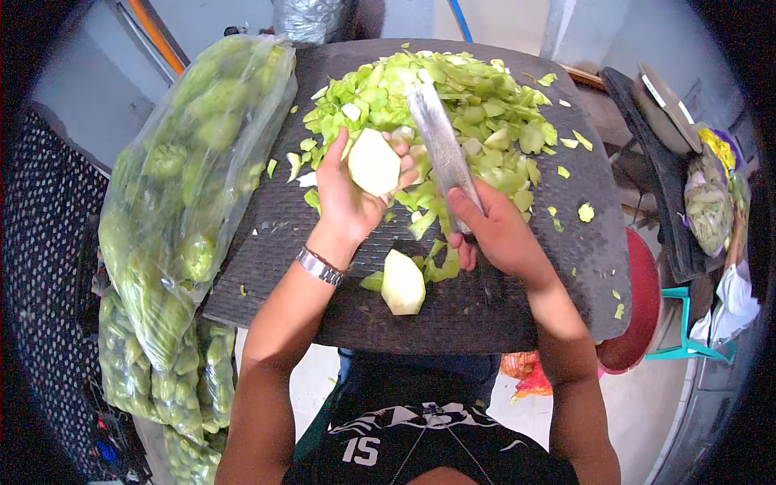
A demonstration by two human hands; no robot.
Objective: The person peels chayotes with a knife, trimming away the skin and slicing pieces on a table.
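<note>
My left hand (347, 194) is closed round a pale, peeled chayote (374, 163), its fingers curled at the far side. In my right hand (503, 226) is a knife (439, 133) with a broad metal blade, pointing away from me over the peelings; its handle is mostly hidden by my fingers. A second peeled chayote (403, 283) lies on the dark ridged table (339, 323) between my forearms. Beyond both hands spreads a large heap of green peelings (485, 105).
A big clear plastic bag of unpeeled chayotes (198, 162) leans along the table's left side, with more filled bags (174, 376) below. At the right stand a red round container (634, 299) and a turquoise stool (687, 327). Loose scraps (586, 212) dot the tabletop.
</note>
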